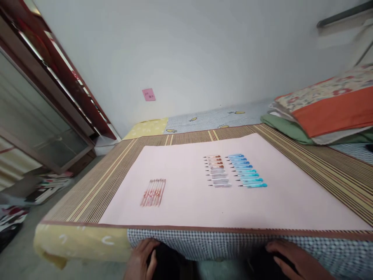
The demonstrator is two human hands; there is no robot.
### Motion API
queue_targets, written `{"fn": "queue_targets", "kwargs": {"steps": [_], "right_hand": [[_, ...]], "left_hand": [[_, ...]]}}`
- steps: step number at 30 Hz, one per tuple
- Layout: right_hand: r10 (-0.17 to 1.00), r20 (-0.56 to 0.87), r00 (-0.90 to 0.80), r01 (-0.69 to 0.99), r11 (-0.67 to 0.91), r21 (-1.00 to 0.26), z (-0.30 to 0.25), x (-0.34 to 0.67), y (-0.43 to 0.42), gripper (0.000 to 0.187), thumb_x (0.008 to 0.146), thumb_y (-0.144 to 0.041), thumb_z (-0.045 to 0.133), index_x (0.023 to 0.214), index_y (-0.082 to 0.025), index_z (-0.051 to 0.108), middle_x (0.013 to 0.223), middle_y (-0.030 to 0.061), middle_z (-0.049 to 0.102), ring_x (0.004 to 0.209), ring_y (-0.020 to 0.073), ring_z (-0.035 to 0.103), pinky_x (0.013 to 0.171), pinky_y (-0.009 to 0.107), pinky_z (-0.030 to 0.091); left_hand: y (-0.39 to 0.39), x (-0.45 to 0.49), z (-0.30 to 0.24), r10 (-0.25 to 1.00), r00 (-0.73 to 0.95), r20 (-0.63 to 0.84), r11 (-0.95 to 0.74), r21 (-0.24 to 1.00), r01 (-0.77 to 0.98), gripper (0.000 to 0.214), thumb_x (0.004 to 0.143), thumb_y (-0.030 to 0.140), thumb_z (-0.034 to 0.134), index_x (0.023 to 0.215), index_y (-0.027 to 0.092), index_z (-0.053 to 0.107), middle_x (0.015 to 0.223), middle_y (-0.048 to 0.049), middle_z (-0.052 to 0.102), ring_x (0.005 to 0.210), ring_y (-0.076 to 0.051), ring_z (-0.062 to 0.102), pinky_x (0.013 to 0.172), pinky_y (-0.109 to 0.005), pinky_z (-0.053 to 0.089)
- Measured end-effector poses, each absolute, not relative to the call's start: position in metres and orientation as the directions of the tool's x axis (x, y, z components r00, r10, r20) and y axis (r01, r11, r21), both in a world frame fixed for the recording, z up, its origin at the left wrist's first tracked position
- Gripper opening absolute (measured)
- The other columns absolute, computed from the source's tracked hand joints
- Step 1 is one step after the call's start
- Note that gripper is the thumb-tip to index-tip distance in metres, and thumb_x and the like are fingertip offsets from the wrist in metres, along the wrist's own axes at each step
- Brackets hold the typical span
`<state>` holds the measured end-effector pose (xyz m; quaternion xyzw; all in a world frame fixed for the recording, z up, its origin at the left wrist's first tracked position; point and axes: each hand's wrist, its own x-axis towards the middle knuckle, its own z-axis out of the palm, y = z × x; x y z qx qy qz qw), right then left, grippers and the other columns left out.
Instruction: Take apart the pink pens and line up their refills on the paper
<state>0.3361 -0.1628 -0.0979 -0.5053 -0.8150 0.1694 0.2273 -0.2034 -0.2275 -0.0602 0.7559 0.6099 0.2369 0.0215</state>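
My left hand (142, 258) rests on my dark-clothed knee at the table-high bed's front edge, thumb apart from the fingers, holding nothing. On the other knee lies my right hand (295, 257), likewise unfilled, its thumb spread from the fingers. Beyond them a pale pink sheet (186, 214) covers the striped mat. A tight row of slim pens with pink patterned barrels (153, 193) sits on its left part. Right of the middle is a column of brown and grey-white pens (216, 171). Beside that runs a column of blue and turquoise pens (246, 171), tips pointing left.
The striped mat (84, 186) lies over a checked and yellow bedcover (87, 241). Folded bedding with an orange band (335, 109) is stacked at the right back. A pink note (149, 94) sticks to the white wall. A glass-fronted cabinet (43, 112) stands at left.
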Motion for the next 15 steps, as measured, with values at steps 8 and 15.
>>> {"fn": "queue_targets", "kwargs": {"steps": [8, 15], "right_hand": [[0.938, 0.142, -0.316, 0.778, 0.342, -0.527, -0.091, 0.318, -0.161, 0.031, 0.093, -0.048, 0.056, 0.100, -0.028, 0.079, 0.107, 0.0077, 0.081, 0.100, 0.0285, 0.076, 0.092, 0.043, 0.061], [0.961, 0.138, -0.240, 0.811, 0.277, -0.516, -0.085, 0.309, -0.165, 0.032, 0.094, -0.044, 0.049, 0.099, -0.027, 0.076, 0.105, 0.0081, 0.080, 0.098, 0.0280, 0.074, 0.092, 0.042, 0.057]], "left_hand": [[-0.228, -0.183, -0.055, 0.972, 0.000, 0.234, -0.106, 0.441, 0.891, 0.026, 0.096, 0.026, 0.051, 0.103, 0.025, 0.076, 0.103, -0.0068, 0.078, 0.099, -0.025, 0.072, 0.091, -0.041, 0.059], [-0.228, -0.141, -0.047, 0.973, -0.031, 0.231, -0.085, 0.475, 0.876, 0.025, 0.097, 0.023, 0.050, 0.106, 0.023, 0.074, 0.107, -0.0079, 0.076, 0.103, -0.025, 0.068, 0.095, -0.042, 0.053]]}}
